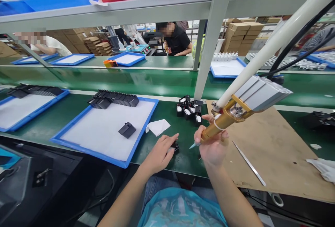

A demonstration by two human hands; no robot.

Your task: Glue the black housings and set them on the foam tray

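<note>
My right hand (214, 146) is wrapped round a gold-coloured dispensing gun (218, 124) with a pale blue tapered tip, which points down and left. My left hand (161, 152) rests at the bench's front edge, its fingers closed over a small black plastic part (175, 146), mostly hidden under them. The blue tip is a little to the right of that part, apart from it. Just behind my left hand lies a folded white cloth (158, 127). Several black parts with white faces (190, 110) are heaped on the green bench beyond my hands.
To the left, a blue-rimmed tray (89, 143) bears a row of black housings (113, 98) and a single one (127, 130). Metal tweezers (248, 162) lie on a brown board (285, 150). A white support arm (274, 42) slants overhead at right. A post (213, 38) rises behind the heap.
</note>
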